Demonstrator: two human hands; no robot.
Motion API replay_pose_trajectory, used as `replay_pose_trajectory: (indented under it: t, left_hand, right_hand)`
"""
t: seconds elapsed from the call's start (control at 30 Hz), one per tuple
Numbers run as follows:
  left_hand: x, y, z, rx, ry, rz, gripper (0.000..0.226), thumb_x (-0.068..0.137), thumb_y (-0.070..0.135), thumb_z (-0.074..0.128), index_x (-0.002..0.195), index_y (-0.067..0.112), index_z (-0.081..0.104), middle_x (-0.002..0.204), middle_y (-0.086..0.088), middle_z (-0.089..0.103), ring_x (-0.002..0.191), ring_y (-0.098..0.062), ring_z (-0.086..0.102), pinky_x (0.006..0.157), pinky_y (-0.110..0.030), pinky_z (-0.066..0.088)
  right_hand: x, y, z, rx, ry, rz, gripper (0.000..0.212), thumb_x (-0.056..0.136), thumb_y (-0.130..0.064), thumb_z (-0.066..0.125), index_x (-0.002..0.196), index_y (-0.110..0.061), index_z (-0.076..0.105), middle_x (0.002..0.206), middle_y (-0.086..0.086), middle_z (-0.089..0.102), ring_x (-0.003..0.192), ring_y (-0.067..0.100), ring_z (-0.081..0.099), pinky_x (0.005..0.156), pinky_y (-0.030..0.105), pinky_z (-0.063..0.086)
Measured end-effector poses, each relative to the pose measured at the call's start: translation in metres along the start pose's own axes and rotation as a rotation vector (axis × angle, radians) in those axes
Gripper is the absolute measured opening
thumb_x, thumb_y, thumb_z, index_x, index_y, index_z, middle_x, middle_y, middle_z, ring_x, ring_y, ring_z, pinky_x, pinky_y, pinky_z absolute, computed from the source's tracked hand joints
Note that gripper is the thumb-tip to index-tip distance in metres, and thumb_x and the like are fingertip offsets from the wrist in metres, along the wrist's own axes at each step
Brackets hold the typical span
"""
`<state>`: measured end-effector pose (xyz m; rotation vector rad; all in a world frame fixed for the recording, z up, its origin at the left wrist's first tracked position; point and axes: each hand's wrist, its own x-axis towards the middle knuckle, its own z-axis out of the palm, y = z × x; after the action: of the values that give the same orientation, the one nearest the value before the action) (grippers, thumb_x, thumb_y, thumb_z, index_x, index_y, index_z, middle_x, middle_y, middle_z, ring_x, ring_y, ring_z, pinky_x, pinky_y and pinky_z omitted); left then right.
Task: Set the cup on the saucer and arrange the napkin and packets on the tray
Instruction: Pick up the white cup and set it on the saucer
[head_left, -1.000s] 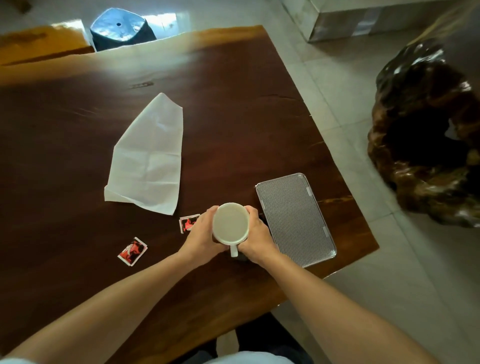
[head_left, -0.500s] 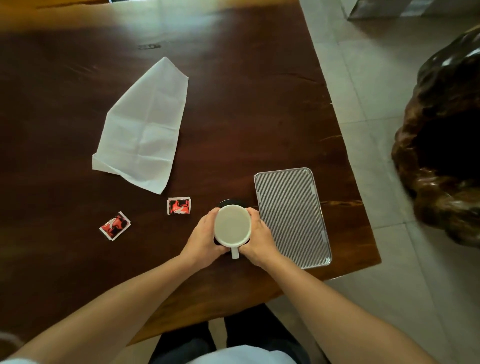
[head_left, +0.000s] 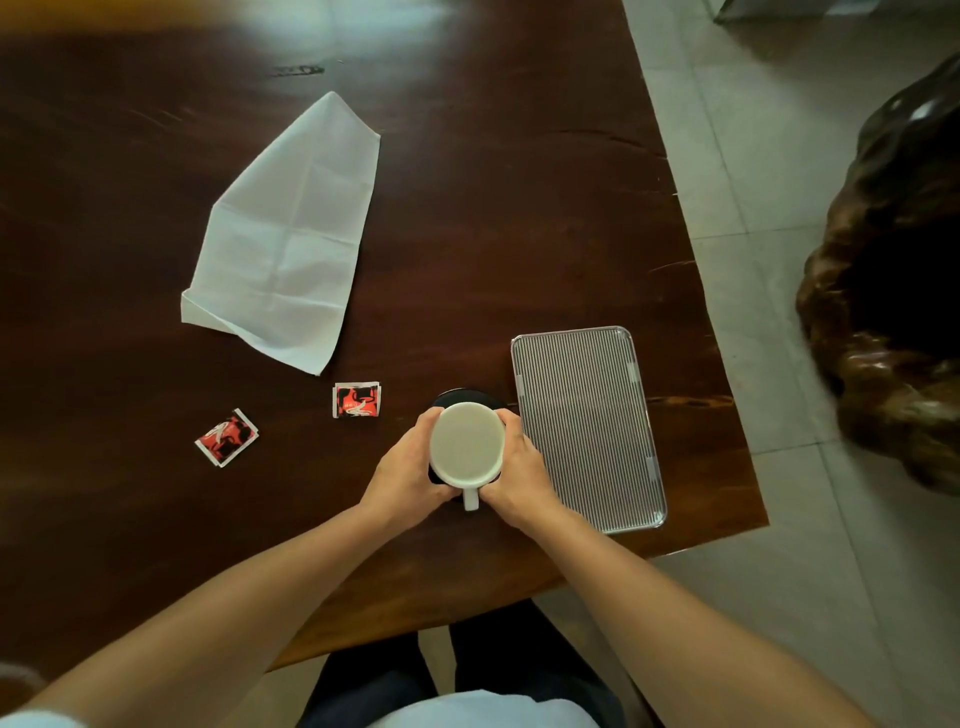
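Observation:
A white cup (head_left: 466, 447) with its handle pointing toward me sits over a black saucer (head_left: 464, 397), whose far rim shows behind it. My left hand (head_left: 404, 475) and my right hand (head_left: 519, 470) wrap around the cup's two sides. Whether the cup touches the saucer I cannot tell. A ribbed silver tray (head_left: 587, 426) lies just right of the cup, with nothing on it. A white napkin (head_left: 288, 239) lies spread out to the far left. Two red packets (head_left: 356, 399) (head_left: 226, 437) lie on the table left of the cup.
The dark wooden table (head_left: 493, 208) ends at its right edge just past the tray, with tiled floor (head_left: 769, 130) beyond. A large dark carved wooden piece (head_left: 893, 291) stands on the floor at the right. My legs show below the near table edge.
The camera tilted down and closer. Both hands kept hold of the cup, which came over the black saucer; the saucer's far rim now shows behind it.

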<state>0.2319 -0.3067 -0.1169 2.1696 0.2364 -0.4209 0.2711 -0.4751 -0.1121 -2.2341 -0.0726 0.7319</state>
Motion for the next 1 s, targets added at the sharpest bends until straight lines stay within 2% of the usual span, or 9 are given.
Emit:
replay_pose_trajectory:
  t: [0.27, 0.37, 0.5, 0.57, 0.7, 0.8, 0.9, 1.0]
  left_hand:
    - [-0.001, -0.004, 0.002, 0.012, -0.033, -0.011, 0.098, 0.063, 0.038, 0.089, 0.135, 0.053, 0.024, 0.109, 0.033, 0.050, 0.103, 0.001, 0.053, 0.078, -0.012, 0.040]
    - [-0.001, -0.004, 0.003, 0.012, -0.031, -0.016, 0.099, 0.064, 0.036, 0.090, 0.138, 0.049, 0.025, 0.114, 0.026, 0.051, 0.104, -0.001, 0.054, 0.081, -0.016, 0.042]
    - [-0.001, -0.003, 0.003, -0.021, -0.039, -0.020, 0.099, 0.065, 0.032, 0.091, 0.138, 0.046, 0.026, 0.118, 0.023, 0.052, 0.108, -0.002, 0.053, 0.082, -0.013, 0.040]
    - [-0.003, -0.003, 0.004, -0.045, -0.043, -0.027, 0.099, 0.067, 0.030, 0.091, 0.139, 0.043, 0.025, 0.121, 0.020, 0.052, 0.112, -0.003, 0.054, 0.087, -0.014, 0.042]
    - [-0.004, -0.001, 0.003, -0.067, -0.045, -0.044, 0.097, 0.067, 0.027, 0.091, 0.139, 0.041, 0.027, 0.122, 0.019, 0.053, 0.113, -0.003, 0.054, 0.085, -0.012, 0.042]
    - [-0.003, 0.000, 0.002, -0.042, -0.048, -0.082, 0.102, 0.066, 0.021, 0.091, 0.143, 0.036, 0.026, 0.125, 0.013, 0.055, 0.113, -0.007, 0.054, 0.089, -0.021, 0.044]
    - [0.000, 0.002, -0.004, 0.002, -0.085, -0.161, 0.108, 0.069, 0.007, 0.085, 0.152, 0.027, 0.021, 0.139, 0.005, 0.054, 0.114, -0.012, 0.057, 0.093, -0.025, 0.046]
    - [0.001, 0.007, -0.018, 0.029, -0.131, -0.225, 0.102, 0.073, -0.004, 0.074, 0.155, 0.023, 0.021, 0.138, 0.001, 0.052, 0.099, -0.012, 0.065, 0.081, -0.024, 0.053]
  right_hand:
    - [-0.003, 0.002, -0.001, 0.005, -0.014, 0.017, 0.086, 0.070, -0.022, 0.085, 0.135, -0.029, 0.029, 0.121, 0.001, 0.050, 0.104, 0.011, 0.049, 0.081, 0.023, 0.042]
    - [-0.004, 0.003, -0.001, -0.012, -0.021, 0.027, 0.089, 0.070, -0.020, 0.084, 0.138, -0.027, 0.027, 0.122, 0.003, 0.051, 0.102, 0.011, 0.047, 0.082, 0.024, 0.042]
    - [-0.004, 0.003, -0.003, -0.028, -0.032, 0.023, 0.091, 0.070, -0.016, 0.084, 0.140, -0.028, 0.027, 0.123, 0.004, 0.052, 0.109, 0.017, 0.053, 0.084, 0.025, 0.043]
    - [-0.004, 0.002, -0.003, -0.045, -0.050, 0.033, 0.096, 0.072, -0.016, 0.084, 0.145, -0.028, 0.022, 0.127, 0.005, 0.052, 0.115, 0.020, 0.054, 0.090, 0.031, 0.048]
    - [-0.002, -0.001, -0.006, -0.079, -0.069, 0.059, 0.104, 0.073, -0.018, 0.083, 0.153, -0.024, 0.016, 0.136, 0.008, 0.051, 0.123, 0.025, 0.052, 0.098, 0.035, 0.045]
    - [-0.003, -0.004, -0.008, -0.109, -0.090, 0.082, 0.104, 0.076, -0.014, 0.079, 0.155, -0.025, 0.011, 0.137, 0.009, 0.049, 0.125, 0.027, 0.050, 0.098, 0.037, 0.044]
    - [-0.003, -0.011, -0.014, -0.154, -0.117, 0.098, 0.101, 0.080, -0.001, 0.069, 0.155, -0.027, 0.007, 0.141, 0.010, 0.045, 0.128, 0.028, 0.047, 0.102, 0.040, 0.043]
    - [-0.004, -0.021, -0.026, -0.206, -0.139, 0.109, 0.098, 0.079, 0.009, 0.060, 0.156, -0.024, 0.009, 0.145, 0.011, 0.039, 0.130, 0.028, 0.043, 0.106, 0.041, 0.043]
